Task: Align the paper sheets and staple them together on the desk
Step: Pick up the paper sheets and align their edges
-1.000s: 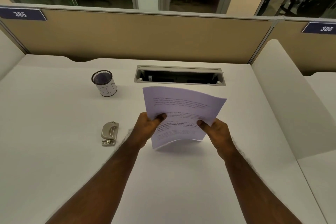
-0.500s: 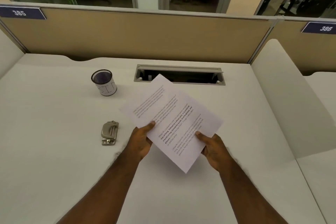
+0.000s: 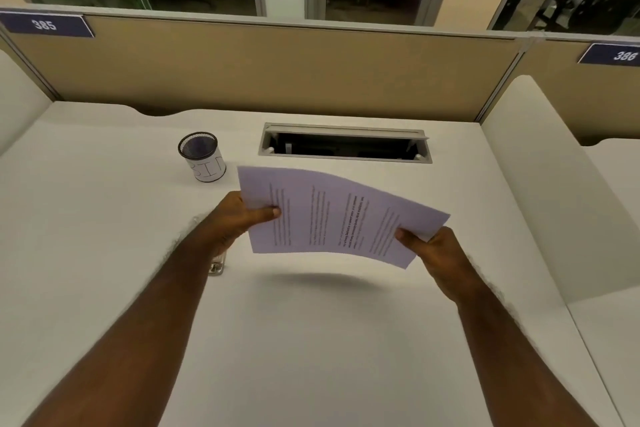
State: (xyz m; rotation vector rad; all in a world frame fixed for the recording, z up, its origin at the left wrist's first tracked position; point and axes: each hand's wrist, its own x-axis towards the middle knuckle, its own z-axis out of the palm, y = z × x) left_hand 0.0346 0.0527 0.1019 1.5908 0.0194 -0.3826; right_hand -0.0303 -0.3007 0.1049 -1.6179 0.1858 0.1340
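Head view: a thin stack of white printed paper sheets (image 3: 339, 218) hangs in the air over the middle of the pale, smooth surface (image 3: 311, 340), turned sideways so the text lines run up and down. The left hand (image 3: 239, 218) pinches the short edge at nine o'clock, thumb on top and fingers (image 3: 268, 213) closed on the paper; the right hand (image 3: 433, 253) pinches the opposite short edge at three o'clock the same way, thumb over the sheets and the rest underneath. The stack bows between the two grips and throws a soft shadow below, clear of the surface.

At seven o'clock from the sheets, a small silver metal stapler (image 3: 217, 267) peeks out from under the left forearm. A black mesh pen cup with a white paper label (image 3: 202, 156) stands at eleven o'clock, and a grey recessed cable tray (image 3: 346, 146) lies at twelve o'clock.

The paper looks light, floppy and prone to sliding sheet against sheet, so edge grips near the corners seem best; tapping a long edge on the surface would likely square it before stapling.
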